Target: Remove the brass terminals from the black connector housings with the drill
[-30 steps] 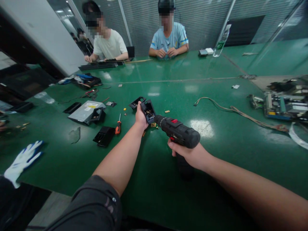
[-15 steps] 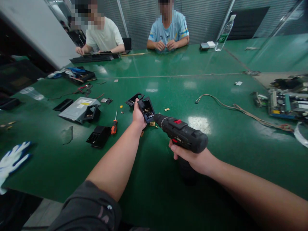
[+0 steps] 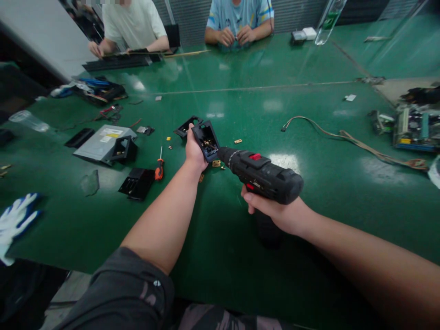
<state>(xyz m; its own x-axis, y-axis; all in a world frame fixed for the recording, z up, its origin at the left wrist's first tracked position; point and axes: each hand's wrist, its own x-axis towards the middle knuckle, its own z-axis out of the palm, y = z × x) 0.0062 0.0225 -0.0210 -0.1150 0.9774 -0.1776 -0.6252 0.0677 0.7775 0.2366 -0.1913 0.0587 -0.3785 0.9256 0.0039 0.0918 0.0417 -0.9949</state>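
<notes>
My left hand [image 3: 195, 150] is closed around a black plastic housing [image 3: 206, 137], its open side turned up and small brass-coloured parts showing inside. In my right hand [image 3: 270, 206] is a black cordless drill [image 3: 263, 174] with red buttons, its fingers wrapped round the handle. The drill's chuck points left at the housing's near right edge; whether the bit touches anything inside is hidden. Just behind the left hand lies another black housing [image 3: 188, 127]. Small brass plates [image 3: 216, 163] and a few screws rest on the table below the held housing.
An orange screwdriver [image 3: 159, 169], a black box-shaped part [image 3: 136, 182] and a silver drive [image 3: 103, 143] lie to the left. A white-and-blue glove [image 3: 19, 222] is at the table's left edge. Cables [image 3: 354, 140] and circuit boards [image 3: 417, 128] lie right. Two people sit across the green table.
The view has tilted down slightly, so the table scene sits higher in the picture. Both hands keep their holds, and the drill stays against the housing's edge with little visible movement.
</notes>
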